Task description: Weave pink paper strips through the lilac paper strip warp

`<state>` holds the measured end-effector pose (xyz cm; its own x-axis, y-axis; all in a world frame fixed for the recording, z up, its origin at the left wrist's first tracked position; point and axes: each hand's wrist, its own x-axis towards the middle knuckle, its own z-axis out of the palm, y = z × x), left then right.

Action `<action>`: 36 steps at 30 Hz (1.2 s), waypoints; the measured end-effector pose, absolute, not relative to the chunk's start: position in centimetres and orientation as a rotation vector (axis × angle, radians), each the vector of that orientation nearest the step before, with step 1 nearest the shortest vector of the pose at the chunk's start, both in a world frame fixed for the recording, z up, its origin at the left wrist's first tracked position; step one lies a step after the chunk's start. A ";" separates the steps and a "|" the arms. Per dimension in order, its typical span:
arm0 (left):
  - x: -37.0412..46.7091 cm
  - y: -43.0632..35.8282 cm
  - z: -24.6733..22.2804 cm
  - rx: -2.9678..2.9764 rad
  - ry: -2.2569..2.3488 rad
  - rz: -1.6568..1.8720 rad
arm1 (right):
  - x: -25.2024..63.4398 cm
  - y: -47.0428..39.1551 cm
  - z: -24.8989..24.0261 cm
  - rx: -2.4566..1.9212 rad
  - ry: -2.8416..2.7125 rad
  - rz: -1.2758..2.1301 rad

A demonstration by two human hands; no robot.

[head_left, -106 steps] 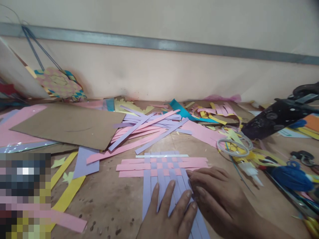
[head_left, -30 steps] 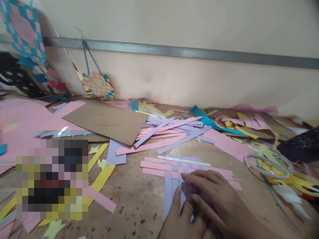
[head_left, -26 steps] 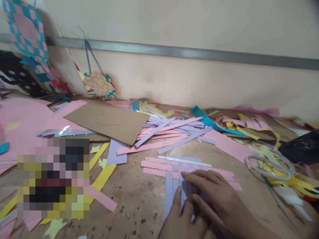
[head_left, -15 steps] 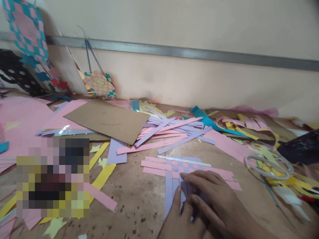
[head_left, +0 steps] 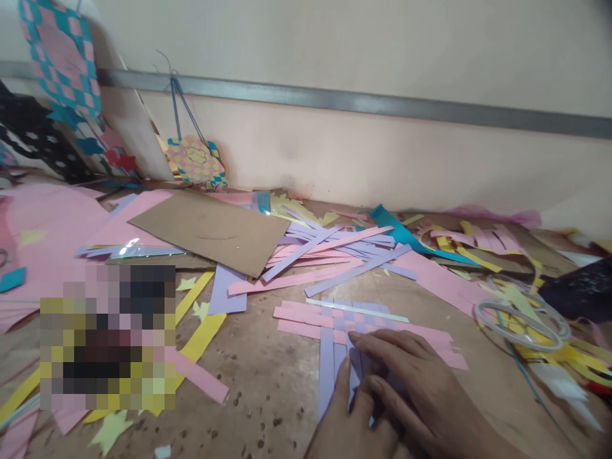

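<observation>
- Lilac and pink paper, here we go: the woven strips (head_left: 352, 320) lie flat on the table (head_left: 253, 376), right in front of the person, lilac running lengthwise, pink crossing.
- Left hand (head_left: 356, 424), low and bent, fingers down on the lilac lengths; whether it pinches one or just presses, I cannot tell.
- Right hand (head_left: 421, 376) comes over from the side, fingertips touching the lilac too, close against the left; its grip is tucked out of sight, so no call there.
- And those hands are the big obstruction, covering the lower right of the weave!
- A pale narrow strip (head_left: 356, 310) lies slantwise across the far edge.
- Just beyond, a jumble of loose strips (head_left: 329, 245) in pink and lilac, with brown cardboard (head_left: 210, 233) beside it and a teal band (head_left: 399, 234) behind.
- Over on the right, pale rings (head_left: 519, 325) crowd in among yellow scraps (head_left: 568, 357), near a dark object (head_left: 578, 290).
- Out left, yellow strips (head_left: 203, 341), a pale green star (head_left: 112, 430) and a pixelated patch (head_left: 108, 344) hiding whatever sits beneath.
- Up at the wall (head_left: 382, 146), a flower-shaped ornament (head_left: 196, 159) hangs by blue cords.
</observation>
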<state>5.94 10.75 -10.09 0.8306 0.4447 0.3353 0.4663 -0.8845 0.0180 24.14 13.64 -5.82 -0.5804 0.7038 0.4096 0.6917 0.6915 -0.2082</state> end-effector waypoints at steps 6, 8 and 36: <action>5.9 11.0 -9.4 -3.026 -0.737 -0.437 | 24.3 13.4 -5.9 -1.101 -2.448 0.072; 5.9 11.0 -9.4 -3.025 -0.749 -0.407 | 24.2 13.4 -5.5 -1.064 -2.457 0.085; 6.0 10.7 -9.6 -3.042 -0.787 -0.449 | 25.5 12.3 -3.9 -1.129 -2.362 0.214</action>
<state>5.99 10.66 -9.62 0.8371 0.4798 0.2627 0.4706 -0.8765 0.1014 25.50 12.25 -3.90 -0.5248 0.7631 0.3772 0.6829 0.6420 -0.3486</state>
